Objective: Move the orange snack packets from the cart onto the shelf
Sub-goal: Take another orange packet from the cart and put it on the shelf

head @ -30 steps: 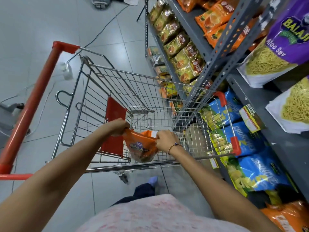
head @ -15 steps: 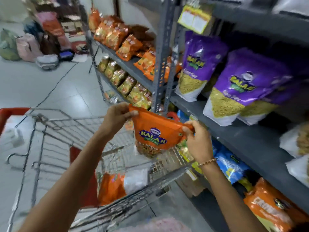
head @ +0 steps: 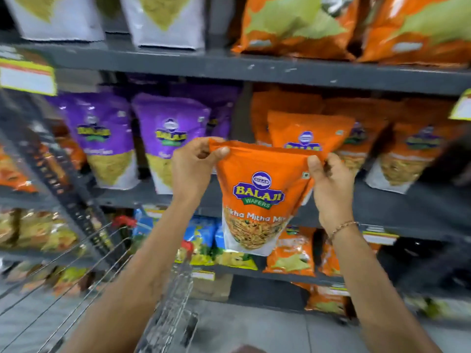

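An orange snack packet with a blue and yellow logo hangs upright in front of the grey shelf. My left hand pinches its top left corner and my right hand grips its top right corner. Right behind it, more orange packets of the same kind stand in a row on the shelf board. The wire cart is low at the left, with its rim below my left forearm; its inside is blurred.
Purple packets stand on the same shelf to the left. Orange and white bags fill the shelf above. Blue and yellow bags and small orange bags sit on the lower shelf. A perforated grey upright stands at the left.
Both hands lifted the orange packet out of the cart and carried it up and right to the shelf front. The view swung from the cart to face the shelves.
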